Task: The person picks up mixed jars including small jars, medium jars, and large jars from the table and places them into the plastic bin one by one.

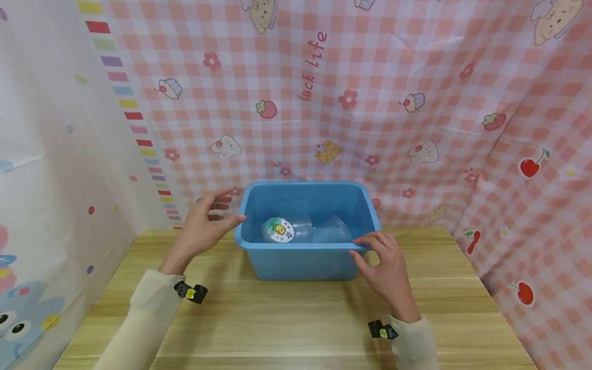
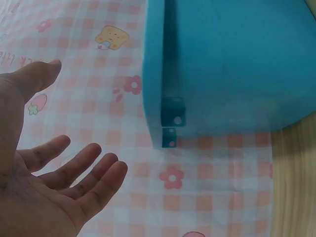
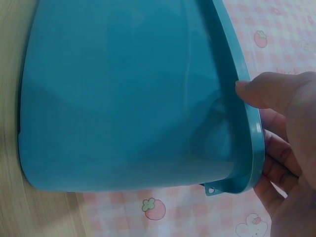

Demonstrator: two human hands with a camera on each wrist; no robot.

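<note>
A blue plastic bin (image 1: pixel 300 262) stands upright on the wooden table. Inside it lie a clear plastic container with a round printed label (image 1: pixel 280 230) and a second clear, cup-like plastic piece (image 1: pixel 332 231). Just off the bin's left end hovers my left hand (image 1: pixel 201 226), fingers spread and loosely bent; the left wrist view shows this hand (image 2: pixel 64 182) apart from the bin (image 2: pixel 237 69) and holding nothing. At the front right corner, my right hand (image 1: pixel 381 262) grips the rim, its thumb (image 3: pixel 266 91) on the outer side and the fingers over the lip.
The wooden tabletop (image 1: pixel 277 329) extends in front of and beside the bin. Behind it hangs a pink checked cloth (image 1: pixel 296 133), which also covers the right side. A white patterned cloth (image 1: pixel 55 128) hangs on the left.
</note>
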